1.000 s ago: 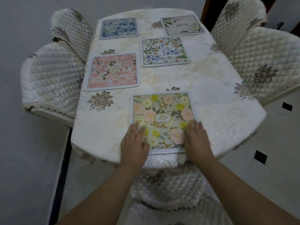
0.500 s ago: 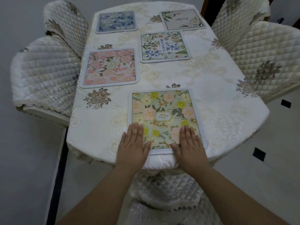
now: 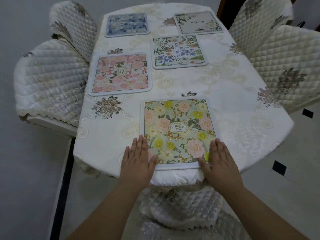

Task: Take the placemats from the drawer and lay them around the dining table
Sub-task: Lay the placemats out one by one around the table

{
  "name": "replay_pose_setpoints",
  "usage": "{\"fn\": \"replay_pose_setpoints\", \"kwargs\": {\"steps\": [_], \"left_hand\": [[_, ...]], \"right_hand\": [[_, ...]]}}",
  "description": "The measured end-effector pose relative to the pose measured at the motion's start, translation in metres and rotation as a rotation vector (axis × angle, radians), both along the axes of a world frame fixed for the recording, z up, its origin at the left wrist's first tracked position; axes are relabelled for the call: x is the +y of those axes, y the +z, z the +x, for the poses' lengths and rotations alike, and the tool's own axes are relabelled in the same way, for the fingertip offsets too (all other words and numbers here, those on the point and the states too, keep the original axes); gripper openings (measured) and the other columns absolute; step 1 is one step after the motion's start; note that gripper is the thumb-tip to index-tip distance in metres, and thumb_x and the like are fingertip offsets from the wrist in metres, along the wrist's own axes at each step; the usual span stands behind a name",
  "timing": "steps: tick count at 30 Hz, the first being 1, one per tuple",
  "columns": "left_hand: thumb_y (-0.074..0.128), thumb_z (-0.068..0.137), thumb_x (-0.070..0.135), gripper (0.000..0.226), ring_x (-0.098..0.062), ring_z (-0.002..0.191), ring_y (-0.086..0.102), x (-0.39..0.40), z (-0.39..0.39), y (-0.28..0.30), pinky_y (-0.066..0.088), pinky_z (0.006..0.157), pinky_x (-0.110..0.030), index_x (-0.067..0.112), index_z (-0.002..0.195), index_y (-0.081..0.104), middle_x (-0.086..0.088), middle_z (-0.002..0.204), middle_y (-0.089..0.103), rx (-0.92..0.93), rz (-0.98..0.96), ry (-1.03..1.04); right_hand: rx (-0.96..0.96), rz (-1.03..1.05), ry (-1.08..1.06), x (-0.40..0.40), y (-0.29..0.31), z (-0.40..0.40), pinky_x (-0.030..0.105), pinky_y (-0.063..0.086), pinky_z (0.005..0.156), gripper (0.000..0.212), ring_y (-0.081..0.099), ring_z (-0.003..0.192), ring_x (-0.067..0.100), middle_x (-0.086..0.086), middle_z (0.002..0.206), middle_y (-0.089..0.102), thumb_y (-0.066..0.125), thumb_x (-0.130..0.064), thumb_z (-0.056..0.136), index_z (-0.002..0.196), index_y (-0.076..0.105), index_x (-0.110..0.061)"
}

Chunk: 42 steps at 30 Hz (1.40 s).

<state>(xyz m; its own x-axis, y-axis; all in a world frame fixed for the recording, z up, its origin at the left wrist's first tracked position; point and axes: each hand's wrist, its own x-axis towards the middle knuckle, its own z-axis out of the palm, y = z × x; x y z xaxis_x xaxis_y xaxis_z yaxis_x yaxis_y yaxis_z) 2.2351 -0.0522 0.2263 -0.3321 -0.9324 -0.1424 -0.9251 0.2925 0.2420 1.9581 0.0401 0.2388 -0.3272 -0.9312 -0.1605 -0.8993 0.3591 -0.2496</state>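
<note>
Several floral placemats lie on the dining table (image 3: 242, 108), which wears a cream embroidered cloth. The nearest one, a green and yellow placemat (image 3: 178, 129), sits at the table's near edge. My left hand (image 3: 138, 158) lies flat with straight fingers on its near left corner. My right hand (image 3: 219, 160) lies flat on its near right corner. Further back are a pink placemat (image 3: 120, 74), a white and blue "Beautiful" placemat (image 3: 179, 51), a blue placemat (image 3: 127, 25) and a pale cream placemat (image 3: 198, 22).
Quilted cream chairs ring the table: two on the left (image 3: 50, 78), two on the right (image 3: 284, 64), and one below my arms at the near end (image 3: 180, 208). The floor is pale tile with small black squares (image 3: 278, 168).
Both hands slid outward from the middle of the near placemat's front edge to its two near corners, staying flat. The placemat has hardly shifted.
</note>
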Motion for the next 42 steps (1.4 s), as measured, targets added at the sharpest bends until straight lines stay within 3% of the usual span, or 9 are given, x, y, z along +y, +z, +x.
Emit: {"fn": "replay_pose_setpoints", "kwargs": {"steps": [3,5,9,13,17,22,28,36,42], "left_hand": [[0.010,0.095,0.061,0.080,-0.017,0.152,-0.028,-0.005,-0.011,0.011,-0.017,0.123,-0.044,0.020,0.161,-0.008,0.002,0.167,-0.017,0.016,-0.025,0.029],[0.017,0.099,0.053,0.074,-0.016,0.154,-0.021,-0.021,-0.031,0.021,-0.014,0.124,-0.043,0.019,0.163,0.000,0.002,0.169,-0.009,0.076,-0.045,-0.004],[0.022,0.108,0.041,0.062,-0.017,0.156,-0.007,-0.072,-0.082,0.025,-0.002,0.127,-0.036,0.018,0.163,0.007,0.000,0.171,0.000,0.169,0.071,-0.104],[0.013,0.107,0.046,0.058,-0.017,0.156,-0.010,-0.101,-0.096,0.010,-0.004,0.126,-0.042,0.031,0.163,0.006,0.005,0.171,-0.003,0.040,0.031,-0.130],[0.012,0.101,0.060,0.067,-0.018,0.156,-0.010,-0.122,-0.090,0.001,-0.005,0.125,-0.044,0.035,0.162,0.005,0.003,0.171,-0.004,-0.011,-0.068,-0.061],[0.012,0.098,0.069,0.079,-0.019,0.156,-0.010,-0.141,-0.078,0.000,-0.002,0.126,-0.044,0.026,0.163,0.001,-0.001,0.171,-0.004,-0.014,-0.060,0.021],[0.017,0.102,0.058,0.079,-0.019,0.157,-0.002,-0.138,-0.064,-0.004,-0.001,0.127,-0.043,0.011,0.163,0.002,-0.005,0.171,0.001,0.031,-0.096,0.143],[0.027,0.105,0.036,0.063,-0.023,0.157,0.004,-0.118,-0.055,0.003,0.006,0.127,-0.044,0.010,0.161,0.019,-0.009,0.169,0.014,0.061,-0.157,0.071],[0.014,0.103,0.053,0.071,-0.018,0.157,-0.007,-0.043,-0.045,-0.001,0.000,0.127,-0.041,0.016,0.163,0.006,-0.004,0.170,-0.001,0.016,-0.056,-0.015]], "right_hand": [[0.023,-0.115,-0.017,-0.019,0.016,0.004,0.037,0.015,0.122,0.070,0.021,0.147,0.023,0.009,0.159,0.030,0.044,-0.055,0.096,0.150,0.036,-0.010],[0.009,-0.167,0.042,-0.043,0.020,0.012,0.039,0.015,0.122,0.061,0.025,0.146,0.025,0.010,0.156,0.035,0.044,-0.047,0.097,0.145,0.042,-0.011],[-0.140,-0.116,0.110,-0.115,0.009,0.035,0.039,0.007,0.124,0.061,0.009,0.152,0.024,0.009,0.164,0.021,0.039,-0.041,0.101,0.154,0.030,-0.011],[-0.057,-0.072,0.165,-0.160,-0.003,0.045,0.039,-0.002,0.123,0.063,-0.004,0.153,0.018,0.004,0.168,0.002,0.022,-0.043,0.104,0.160,0.010,-0.015],[0.022,-0.050,0.191,-0.179,-0.009,0.026,0.038,-0.006,0.123,0.073,-0.012,0.152,0.013,-0.001,0.167,-0.008,0.013,-0.058,0.100,0.160,-0.002,-0.019],[0.065,-0.064,0.068,-0.188,-0.012,-0.014,0.040,0.002,0.124,0.083,-0.004,0.153,0.016,0.002,0.168,-0.001,0.010,-0.067,0.095,0.160,0.002,-0.016],[0.069,-0.095,-0.062,-0.179,-0.015,-0.029,0.041,0.007,0.124,0.081,0.000,0.154,0.019,0.006,0.167,0.003,0.012,-0.063,0.097,0.159,0.006,-0.012],[0.053,-0.094,-0.095,-0.114,-0.011,-0.010,0.040,0.003,0.125,0.074,-0.003,0.154,0.020,0.009,0.167,0.002,0.016,-0.054,0.101,0.159,0.006,-0.009],[0.112,-0.107,-0.043,-0.079,-0.016,0.012,0.038,-0.001,0.124,0.075,-0.006,0.153,0.018,0.007,0.167,0.000,0.017,-0.056,0.100,0.159,0.004,-0.012]]}}
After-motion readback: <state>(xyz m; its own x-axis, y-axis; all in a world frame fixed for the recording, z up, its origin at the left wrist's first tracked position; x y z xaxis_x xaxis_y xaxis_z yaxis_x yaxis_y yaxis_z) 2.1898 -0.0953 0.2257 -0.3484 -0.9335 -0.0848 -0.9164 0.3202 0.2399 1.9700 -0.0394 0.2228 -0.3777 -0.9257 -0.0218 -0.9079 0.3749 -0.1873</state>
